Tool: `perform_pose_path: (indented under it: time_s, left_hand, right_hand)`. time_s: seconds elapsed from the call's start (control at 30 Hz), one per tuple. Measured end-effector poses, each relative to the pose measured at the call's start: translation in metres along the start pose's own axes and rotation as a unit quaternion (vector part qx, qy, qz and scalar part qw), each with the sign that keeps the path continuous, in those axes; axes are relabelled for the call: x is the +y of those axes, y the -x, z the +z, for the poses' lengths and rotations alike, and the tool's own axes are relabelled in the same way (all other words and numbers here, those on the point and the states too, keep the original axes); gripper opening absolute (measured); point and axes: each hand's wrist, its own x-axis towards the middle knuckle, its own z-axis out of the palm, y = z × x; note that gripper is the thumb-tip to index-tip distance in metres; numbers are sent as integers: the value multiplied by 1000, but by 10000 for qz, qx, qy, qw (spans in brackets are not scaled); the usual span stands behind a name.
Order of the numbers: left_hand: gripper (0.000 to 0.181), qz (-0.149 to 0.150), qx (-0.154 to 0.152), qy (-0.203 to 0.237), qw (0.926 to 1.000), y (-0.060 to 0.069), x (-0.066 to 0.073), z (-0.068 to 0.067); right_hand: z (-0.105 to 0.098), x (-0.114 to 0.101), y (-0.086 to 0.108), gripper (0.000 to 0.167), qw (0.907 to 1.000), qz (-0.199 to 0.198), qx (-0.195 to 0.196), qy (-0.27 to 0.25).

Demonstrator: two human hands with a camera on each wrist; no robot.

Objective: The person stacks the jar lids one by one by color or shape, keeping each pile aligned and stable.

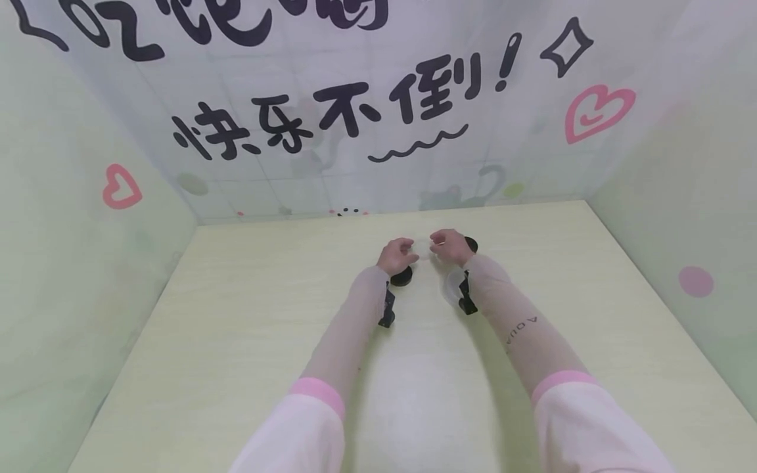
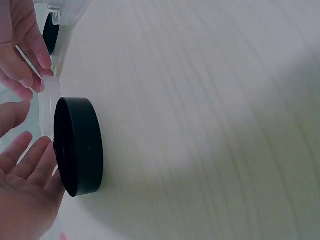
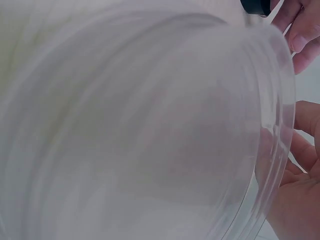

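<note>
A small translucent white round piece, like a shallow lid, sits between both hands near the back of the table. On its left side my left hand has its fingertips at the rim, fingers loosely bent and thumb apart. My right hand has its fingertips near the opposite rim. A black round lid lies beside the left hand. By the right wrist stands a clear plastic round container, which fills most of the right wrist view. Just beyond the right hand is another black lid.
The pale wooden table reaches back to a printed wall with dark lettering. Printed side walls stand at left and right. Black wrist mounts sit under the sleeves.
</note>
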Motion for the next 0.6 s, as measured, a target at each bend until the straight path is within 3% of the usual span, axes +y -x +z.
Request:
perform_pose_path:
  time_s: [0.07, 0.13, 0.23, 0.33, 0.6]
  left_hand:
    - [45, -200, -47, 116, 9997, 33, 32, -13]
    - [43, -164, -20, 86, 9998, 45, 41, -15]
    - [42, -164, -28, 35, 9999, 45, 38, -15]
    - [42, -184, -5, -18, 9998, 31, 24, -11]
    - [40, -228, 32, 54, 9997, 36, 22, -14]
  right_hand:
    - [0, 0, 0, 37, 10000, 3, -8, -2]
    - [1, 1, 0, 36, 10000, -5, -19, 29]
    - [1, 1, -1, 35, 10000, 32, -36, 48]
    - [1, 0, 0, 35, 9999, 103, -83, 74]
    - [2, -4, 5, 34, 9996, 153, -111, 202]
